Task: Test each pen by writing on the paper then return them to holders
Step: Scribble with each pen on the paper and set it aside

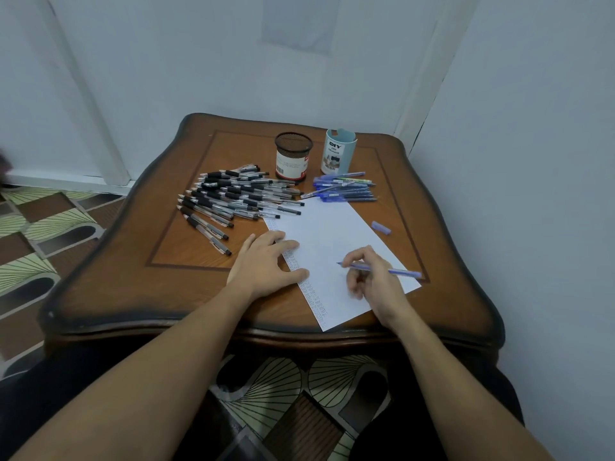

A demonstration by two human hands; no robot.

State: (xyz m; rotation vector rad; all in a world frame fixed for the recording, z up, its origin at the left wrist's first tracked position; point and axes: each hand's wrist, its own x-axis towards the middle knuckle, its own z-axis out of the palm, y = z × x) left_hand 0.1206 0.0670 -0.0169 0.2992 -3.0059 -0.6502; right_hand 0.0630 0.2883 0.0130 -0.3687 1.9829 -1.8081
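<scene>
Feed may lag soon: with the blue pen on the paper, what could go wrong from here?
1. The cap lies loose right of the paper; it might roll away or be forgotten when the blue pen in the right hand is returned.
2. The black pens reach the paper's far corner; if the left hand lets it slip, they could scatter.

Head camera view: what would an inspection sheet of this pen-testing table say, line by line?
Surface: wooden table, paper lying on it.
Job's things: black pen pile and blue pen pile beside mesh holder and light blue holder; no pens stick out of either.
Clutter: loose pen cap right of the paper.
Grips: left hand presses flat on the paper's edge; right hand holds an uncapped pen, tip at the paper.
Cables: nothing seen.
Surroundings: pale walls, patterned floor.
</scene>
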